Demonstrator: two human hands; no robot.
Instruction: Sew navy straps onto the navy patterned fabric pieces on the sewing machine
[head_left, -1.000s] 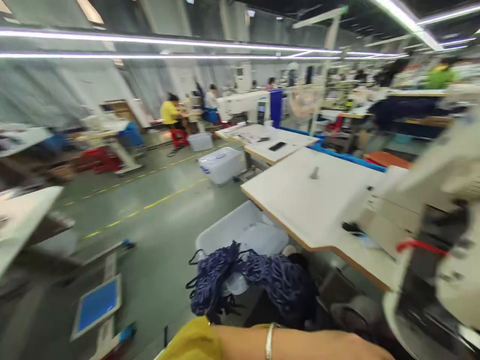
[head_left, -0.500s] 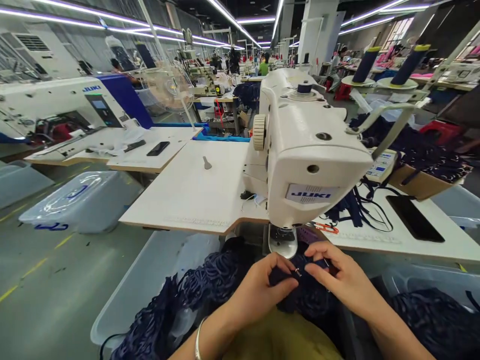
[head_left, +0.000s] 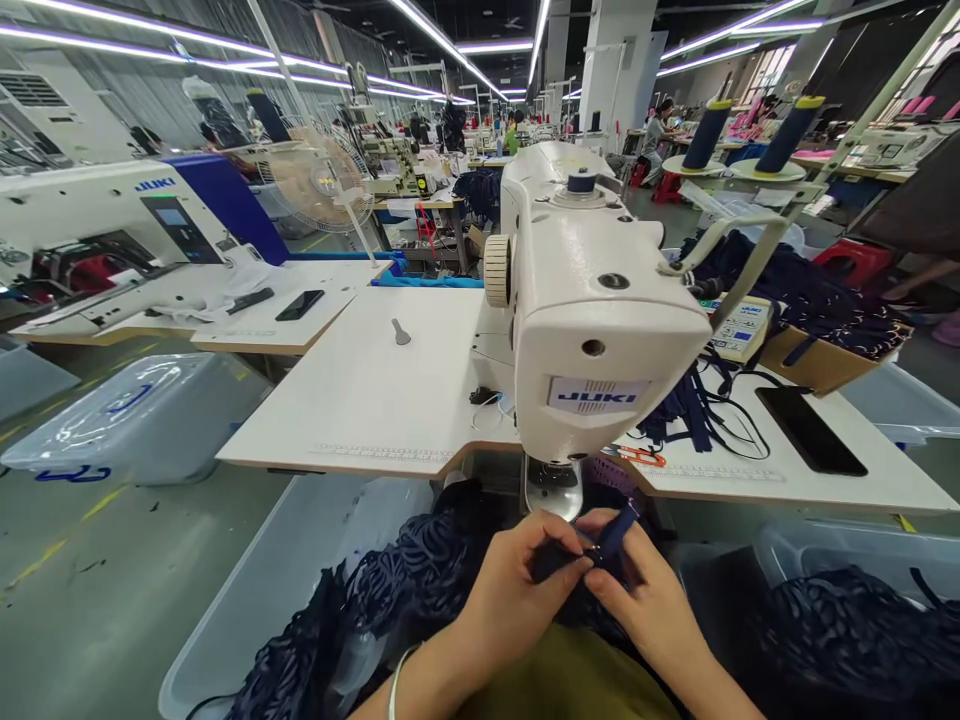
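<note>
My left hand [head_left: 521,575] is closed in a pinch on a small dark piece with a shiny part, just below the machine's needle area. My right hand [head_left: 637,570] is closed on a navy strap [head_left: 616,530], whose end sticks up between the fingers with a bit of metal at its tip. The fingertips of both hands nearly meet. Directly above them is the rounded metal arm end [head_left: 553,490] of the white sewing machine [head_left: 600,330]. A heap of navy straps [head_left: 420,565] lies left of my hands, in a clear bin.
On the white table [head_left: 360,400] lies a grey metal piece [head_left: 400,332]. Orange-handled snips [head_left: 641,456], navy strips [head_left: 694,410] and a black phone [head_left: 810,430] lie to the right. Another bin [head_left: 862,560] holds straps at lower right.
My right hand has moved left, up against my left hand, and the navy strap now shows upright between its fingers. The whole view has shifted slightly.
</note>
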